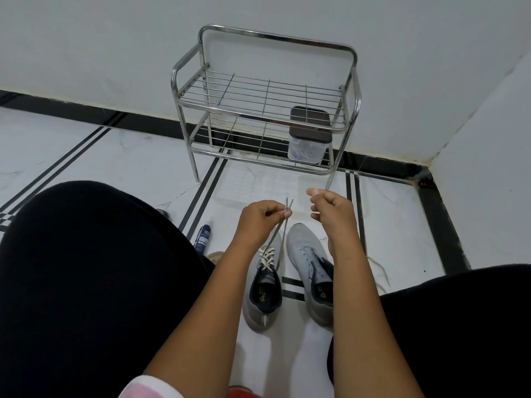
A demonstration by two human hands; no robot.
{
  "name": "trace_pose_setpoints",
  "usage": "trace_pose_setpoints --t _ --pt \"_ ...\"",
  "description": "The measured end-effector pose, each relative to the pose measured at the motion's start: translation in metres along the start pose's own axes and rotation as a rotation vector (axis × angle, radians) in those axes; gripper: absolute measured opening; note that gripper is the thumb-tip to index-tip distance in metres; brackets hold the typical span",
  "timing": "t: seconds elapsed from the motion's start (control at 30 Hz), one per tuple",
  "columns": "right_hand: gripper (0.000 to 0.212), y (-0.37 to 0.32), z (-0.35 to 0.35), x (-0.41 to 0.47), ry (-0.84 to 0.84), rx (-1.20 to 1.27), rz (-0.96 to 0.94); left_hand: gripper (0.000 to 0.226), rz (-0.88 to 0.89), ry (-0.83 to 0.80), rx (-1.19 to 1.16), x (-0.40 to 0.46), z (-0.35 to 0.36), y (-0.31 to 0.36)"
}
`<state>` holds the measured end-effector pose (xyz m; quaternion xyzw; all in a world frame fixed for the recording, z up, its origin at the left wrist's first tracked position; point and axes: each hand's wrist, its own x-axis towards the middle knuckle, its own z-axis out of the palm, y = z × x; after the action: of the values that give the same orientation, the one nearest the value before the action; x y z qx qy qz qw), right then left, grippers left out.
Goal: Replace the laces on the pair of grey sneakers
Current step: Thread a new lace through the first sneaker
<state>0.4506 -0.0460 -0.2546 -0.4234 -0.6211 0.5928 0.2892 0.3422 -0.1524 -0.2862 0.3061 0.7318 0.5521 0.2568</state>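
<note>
Left grey knit sneaker (265,282) sits on the white tiled floor (115,156) between my knees, toe pointing away from me, already threaded w/ a pale cream flat lace (267,258). Both lace ends run up and fwd from the top eyelets to my left hand (258,221), which pinches them together, tips poking out side by side just past thumb and forefinger. So the lace's long axis goes from the shoe up to that hand, taut-ish, nearly in line w/ the sneaker.

Right grey knit sneaker (311,271) lies just beside the first, touching or nearly so, eyelets bare, no lace in it. A loose pale lace (379,271) trails on the floor to its right, partly hidden by my forearm.

My right hand (330,209) hangs just right of the lace tips, fingers curled; whether it holds anything I can't tell. It's the nearer one to take an end, I reckon, for evening up or tying.

Beyond: chrome wire two-tier rack (264,96) against the wall, w/ a clear brown-lidded plastic box (309,139) on its lower shelf.
</note>
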Motion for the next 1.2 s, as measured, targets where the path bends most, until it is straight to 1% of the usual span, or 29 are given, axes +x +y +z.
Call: trace_pose_setpoints --t 0.07,0.17,0.2,0.23,0.3,0.4,0.43,0.47,0.57,0.63,0.67,0.7,0.73,0.8,0.83,0.87,0.9,0.97,1.0,1.07,1.1,1.13,1.2 --pt "0.018 0.008 -0.004 0.002 -0.063 -0.111 0.019 0.006 -0.003 0.010 -0.013 0.000 0.000 -0.001" --pt "0.021 0.025 -0.002 -0.003 -0.277 -0.275 0.104 0.007 0.001 0.020 -0.006 0.002 0.000 -0.002" --pt "0.021 0.031 0.002 -0.005 -0.322 -0.275 0.111 0.007 0.001 0.019 -0.001 0.002 0.000 -0.002" --pt "0.019 0.036 0.008 -0.008 -0.332 -0.250 0.092 0.008 0.002 0.016 -0.001 0.002 0.000 -0.002" --pt "0.008 0.049 0.021 -0.013 -0.246 -0.172 0.045 0.007 0.008 0.038 0.006 0.002 0.000 -0.002" --pt "0.011 0.066 0.038 -0.019 0.005 -0.008 0.132 0.009 0.010 0.189 0.056 0.005 -0.003 -0.003" --pt "0.013 0.068 0.041 -0.021 0.029 -0.030 0.135 0.010 0.018 0.213 0.071 0.006 -0.004 -0.003" --pt "0.015 0.069 0.044 -0.022 -0.015 -0.090 0.125 0.010 0.030 0.199 0.083 0.007 -0.004 -0.002" --pt "0.017 0.063 0.055 -0.025 -0.300 -0.205 0.145 0.010 0.034 0.053 0.118 0.008 0.005 -0.001" --pt "0.019 0.064 0.057 -0.023 -0.366 -0.230 0.140 0.011 0.046 0.019 0.136 0.007 0.008 -0.004" --pt "0.022 0.067 0.056 -0.021 -0.355 -0.220 0.147 0.015 0.043 0.033 0.114 0.008 0.007 -0.007" --pt "0.025 0.070 0.053 -0.019 -0.331 -0.191 0.162 0.019 0.008 0.058 0.074 0.010 0.004 -0.011" --pt "0.026 0.071 0.049 -0.017 -0.305 -0.163 0.179 0.025 -0.062 0.079 0.016 0.012 0.000 -0.016" --pt "0.025 0.073 0.042 -0.011 -0.272 -0.130 0.218 0.041 -0.301 0.067 -0.120 0.015 -0.004 -0.031" --pt "0.026 0.072 0.039 -0.009 -0.271 -0.116 0.232 0.049 -0.433 0.020 -0.167 0.013 -0.003 -0.041" --pt "0.027 0.074 0.037 -0.006 -0.286 -0.123 0.238 0.056 -0.529 -0.049 -0.189 0.008 -0.001 -0.049" --pt "0.028 0.073 0.034 -0.004 -0.315 -0.157 0.235 0.063 -0.573 -0.126 -0.187 0.000 0.003 -0.057" --pt "0.027 0.070 0.025 -0.002 -0.415 -0.311 0.205 0.071 -0.558 -0.226 -0.155 -0.011 0.010 -0.068" --pt "0.025 0.068 0.021 0.000 -0.472 -0.415 0.182 0.072 -0.539 -0.228 -0.118 -0.012 0.012 -0.072" --pt "0.020 0.066 0.014 0.005 -0.559 -0.584 0.139 0.071 -0.517 -0.169 -0.061 -0.005 0.013 -0.077" --pt "0.017 0.067 0.014 0.009 -0.562 -0.645 0.115 0.069 -0.517 -0.137 -0.065 0.000 0.013 -0.078" --pt "0.013 0.070 0.017 0.012 -0.528 -0.702 0.085 0.067 -0.526 -0.120 -0.086 0.003 0.013 -0.080" --pt "0.015 0.080 0.028 0.016 -0.416 -0.840 -0.024 0.065 -0.555 -0.147 -0.152 0.003 0.015 -0.081"
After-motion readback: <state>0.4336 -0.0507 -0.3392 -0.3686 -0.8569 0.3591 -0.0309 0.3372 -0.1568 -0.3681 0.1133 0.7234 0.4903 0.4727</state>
